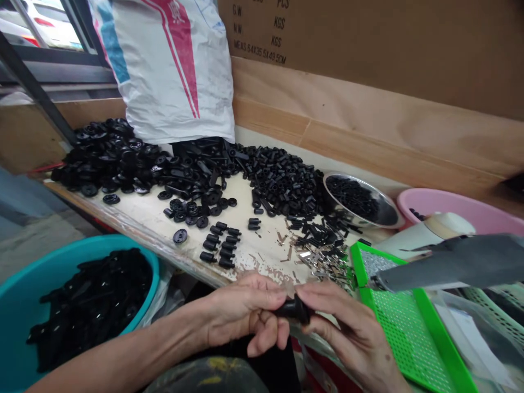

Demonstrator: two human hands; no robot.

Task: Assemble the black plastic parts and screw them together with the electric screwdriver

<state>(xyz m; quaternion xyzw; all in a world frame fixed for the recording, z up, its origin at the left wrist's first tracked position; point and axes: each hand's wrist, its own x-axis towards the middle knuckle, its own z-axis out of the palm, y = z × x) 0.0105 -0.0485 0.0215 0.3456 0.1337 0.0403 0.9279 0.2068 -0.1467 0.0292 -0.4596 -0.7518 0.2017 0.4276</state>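
Between my two hands is a black plastic part point(291, 309) with a narrow shaft and a wider round end. My left hand point(254, 311) has its thumb and fingers closed around the shaft. At the wide end, the thumb and fingers of my right hand point(339, 322) pinch the same part. Fingers cover some of it. Just beyond my hands, short black cylinders point(221, 243) stand out in rows on the table point(262, 251). Small metal strips point(323, 259) and thin black pieces lie scattered to their right, and a round black disc point(180, 236) lies to their left.
Heaps of black discs point(114, 158) and small black tubes point(286, 177) cover the table's back, before a white sack point(184, 71). A steel bowl point(385, 210), pink basin point(450, 204) and green tray point(413, 322) are at right. A teal tub point(151, 267) holds black parts at left.
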